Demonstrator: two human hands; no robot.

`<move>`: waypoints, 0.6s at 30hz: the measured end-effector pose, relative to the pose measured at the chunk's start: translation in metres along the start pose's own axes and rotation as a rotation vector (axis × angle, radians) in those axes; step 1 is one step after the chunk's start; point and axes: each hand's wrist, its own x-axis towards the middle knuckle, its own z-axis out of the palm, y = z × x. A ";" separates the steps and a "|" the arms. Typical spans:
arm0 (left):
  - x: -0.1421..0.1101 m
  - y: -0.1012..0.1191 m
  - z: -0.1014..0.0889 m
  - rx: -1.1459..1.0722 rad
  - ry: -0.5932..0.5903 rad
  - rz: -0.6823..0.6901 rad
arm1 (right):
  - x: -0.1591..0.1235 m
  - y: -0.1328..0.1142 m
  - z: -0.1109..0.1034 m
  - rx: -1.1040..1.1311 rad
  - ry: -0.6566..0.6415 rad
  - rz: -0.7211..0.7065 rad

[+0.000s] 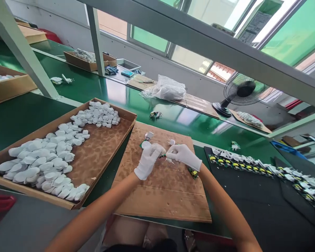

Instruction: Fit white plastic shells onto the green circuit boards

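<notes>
Over brown cardboard (162,196), the left hand (149,158) pinches a small green part (162,155); the right hand (184,156), narrowly pinched, touches it.

Cardboard sheet (160,199) is lying on table (135,101) | tray (102,140) is sitting left, holding pieces (42,157) | mat (241,199) is lying right, bearing circuit boards (241,166) | bag (169,87) is resting behind | fan (245,89) is standing behind, rightward

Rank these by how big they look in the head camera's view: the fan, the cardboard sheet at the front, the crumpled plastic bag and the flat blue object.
1. Cardboard sheet, helped by being nearest the camera
2. Fan
3. Plastic bag
4. Flat blue object
</notes>
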 end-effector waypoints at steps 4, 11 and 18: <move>0.005 -0.005 0.001 -0.159 -0.175 -0.108 | -0.016 -0.014 -0.019 0.123 -0.064 0.119; 0.009 -0.020 -0.004 -0.624 -0.333 -0.537 | 0.031 -0.043 -0.031 -0.285 0.214 0.141; 0.013 -0.028 -0.008 -0.598 -0.363 -0.664 | 0.155 -0.138 0.035 -0.501 0.164 -0.463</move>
